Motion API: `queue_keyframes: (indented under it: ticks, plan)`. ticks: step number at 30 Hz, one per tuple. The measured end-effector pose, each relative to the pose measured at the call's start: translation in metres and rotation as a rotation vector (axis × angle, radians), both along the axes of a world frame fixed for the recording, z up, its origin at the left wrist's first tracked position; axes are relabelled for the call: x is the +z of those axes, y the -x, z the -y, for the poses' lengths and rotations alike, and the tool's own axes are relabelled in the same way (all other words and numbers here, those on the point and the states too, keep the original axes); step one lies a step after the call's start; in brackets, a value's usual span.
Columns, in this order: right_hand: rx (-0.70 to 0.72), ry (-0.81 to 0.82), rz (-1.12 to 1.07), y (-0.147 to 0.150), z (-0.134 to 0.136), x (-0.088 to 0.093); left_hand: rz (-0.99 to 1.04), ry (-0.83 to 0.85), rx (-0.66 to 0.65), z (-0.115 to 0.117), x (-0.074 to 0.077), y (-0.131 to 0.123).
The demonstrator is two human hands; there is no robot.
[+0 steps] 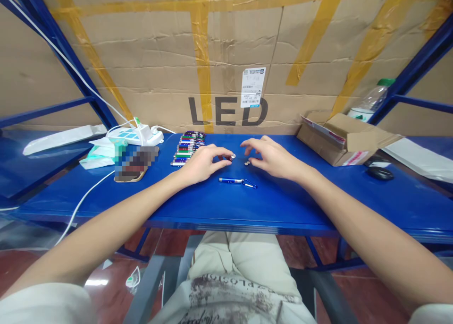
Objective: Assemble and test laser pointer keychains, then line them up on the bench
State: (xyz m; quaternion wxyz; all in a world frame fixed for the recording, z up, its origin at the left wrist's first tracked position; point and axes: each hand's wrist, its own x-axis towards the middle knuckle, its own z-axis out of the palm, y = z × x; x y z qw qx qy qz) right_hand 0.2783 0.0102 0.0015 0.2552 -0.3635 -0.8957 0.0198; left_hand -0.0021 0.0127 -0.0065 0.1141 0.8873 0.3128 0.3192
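A: What is seen nearest?

B: A pale printed shirt is seen at the bottom edge. The letters "PLOSION" can be read on it, upside down. Beyond it, a slim blue metal pen torch with a key clip is laid flat on the blue worktop, just in front of both hands and touched by neither.

A: How are the hands held?

B: The left hand is rested on the worktop, thumb and forefinger pinched together on a small silver disc. So thin a piece is probably best gripped by its edge. The right hand is held loose, fingers apart and curled, with nothing clamped. Its fingertips are poised over the loose small round metal pieces that lie between the two hands.

A: And farther back?

B: A row of coloured pen torches is laid side by side behind the left hand, seemingly kept in order and within reach. A white power strip is set to the left. An open brown cardboard box is placed to the right, flaps spread, with a black computer mouse beside it and a clear plastic bottle with a green cap behind. The back is closed off by a taped brown cardboard sheet, on which "LED" is printed in large dark letters. A white shipping label is stuck above that word, and its print cannot be read.
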Motion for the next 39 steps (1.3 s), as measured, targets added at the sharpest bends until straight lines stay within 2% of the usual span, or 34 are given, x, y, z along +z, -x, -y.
queue_keyframes:
  ticks: [4,26,31,35,39]
  plan:
    - [0.044,0.055,0.057,-0.003,-0.005,-0.006,0.001,0.062,-0.017,0.0,0.0,-0.001]
    - [0.035,0.103,0.101,-0.003,-0.007,-0.01,-0.059,0.003,-0.043,0.001,-0.001,0.0]
    - [0.037,0.022,0.006,0.004,0.001,-0.002,-0.09,-0.023,-0.044,0.0,0.0,0.0]
    - [0.082,-0.054,-0.131,0.012,0.016,0.01,-0.113,-0.029,-0.035,0.0,0.001,0.0]
    - [0.123,-0.098,-0.183,0.018,0.025,0.014,-0.109,-0.039,-0.043,0.002,0.001,-0.001]
